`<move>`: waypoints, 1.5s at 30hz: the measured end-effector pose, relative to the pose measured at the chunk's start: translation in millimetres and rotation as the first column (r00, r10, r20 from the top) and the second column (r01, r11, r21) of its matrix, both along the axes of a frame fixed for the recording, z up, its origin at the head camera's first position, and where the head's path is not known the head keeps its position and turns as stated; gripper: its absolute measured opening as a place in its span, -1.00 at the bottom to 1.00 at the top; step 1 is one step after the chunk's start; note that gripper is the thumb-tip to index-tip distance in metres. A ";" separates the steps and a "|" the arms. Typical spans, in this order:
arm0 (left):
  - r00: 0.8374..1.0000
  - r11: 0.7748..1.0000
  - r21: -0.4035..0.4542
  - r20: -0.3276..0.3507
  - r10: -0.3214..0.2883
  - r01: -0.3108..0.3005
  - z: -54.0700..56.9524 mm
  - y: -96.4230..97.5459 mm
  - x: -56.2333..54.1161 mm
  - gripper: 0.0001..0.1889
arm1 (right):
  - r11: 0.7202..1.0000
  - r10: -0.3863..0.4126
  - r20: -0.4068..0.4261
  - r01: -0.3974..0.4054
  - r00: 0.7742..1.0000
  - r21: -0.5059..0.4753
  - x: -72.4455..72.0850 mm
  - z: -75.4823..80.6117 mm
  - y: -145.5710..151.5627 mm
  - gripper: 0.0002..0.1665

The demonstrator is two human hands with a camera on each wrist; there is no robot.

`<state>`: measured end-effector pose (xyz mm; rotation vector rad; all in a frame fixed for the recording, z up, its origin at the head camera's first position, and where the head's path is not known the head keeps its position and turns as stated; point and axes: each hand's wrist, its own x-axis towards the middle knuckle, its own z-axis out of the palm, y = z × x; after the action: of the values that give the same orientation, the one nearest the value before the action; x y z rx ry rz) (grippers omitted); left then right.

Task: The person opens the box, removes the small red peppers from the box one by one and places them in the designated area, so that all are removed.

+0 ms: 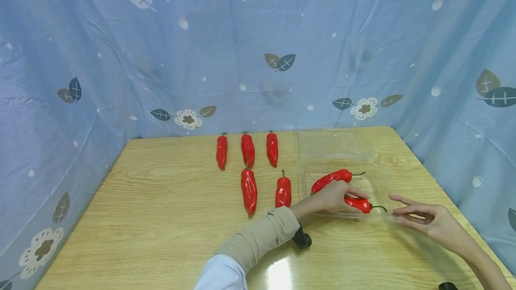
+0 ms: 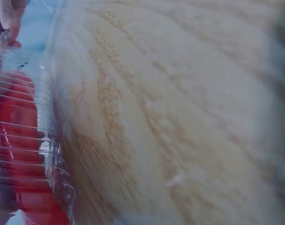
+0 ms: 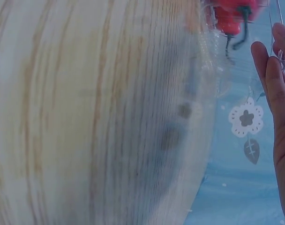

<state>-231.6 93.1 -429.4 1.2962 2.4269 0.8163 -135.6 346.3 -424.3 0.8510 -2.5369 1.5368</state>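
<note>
My left hand point(image 1: 336, 196) reaches over the front of a clear plastic box point(image 1: 380, 182) and grips a red pepper point(image 1: 359, 204) whose stem points right. Behind it in the box lies another red pepper point(image 1: 332, 179), partly covered by that hand. In the left wrist view, red shows through the ribbed plastic wall point(image 2: 51, 154). At the box's front right corner is my right hand point(image 1: 433, 223), its fingers bent. The right wrist view shows the thin clear rim point(image 3: 272, 28) running between its thumb and fingers.
The box's clear lid point(image 1: 334, 142) lies folded back behind it. Left of the box, several red peppers lie on the wooden table point(image 1: 161, 209), among them a near one point(image 1: 248, 191) and one by my left sleeve point(image 1: 283, 191). Blue patterned curtains point(image 1: 234, 48) enclose the back and sides.
</note>
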 end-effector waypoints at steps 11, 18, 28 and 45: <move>0.992 0.991 0.060 0.032 0.121 -0.122 2.6 2.4 7.1 -0.55 | 1.000 0.015 -0.001 -0.015 1.000 -0.005 -0.7 -1.5 0.2 -0.66; 0.982 0.979 0.087 0.059 0.178 -0.182 8.1 2.6 8.7 -0.59 | 1.000 0.026 0.036 -0.025 0.999 -0.012 -0.3 -1.0 0.1 -0.68; 0.961 0.958 0.146 0.162 0.224 -0.248 24.6 -11.5 11.7 -0.64 | 1.000 0.022 0.029 -0.021 0.999 -0.012 0.3 -0.9 0.6 -0.66; 0.903 0.871 0.348 0.375 0.210 -0.347 41.1 -60.5 30.3 -0.63 | 0.999 0.035 0.037 -0.034 0.999 -0.017 0.0 -0.6 2.2 -0.68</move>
<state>-201.3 32.6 -388.3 0.8284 2.2712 1.5553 -135.7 348.5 -424.9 0.8771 -2.5448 1.5952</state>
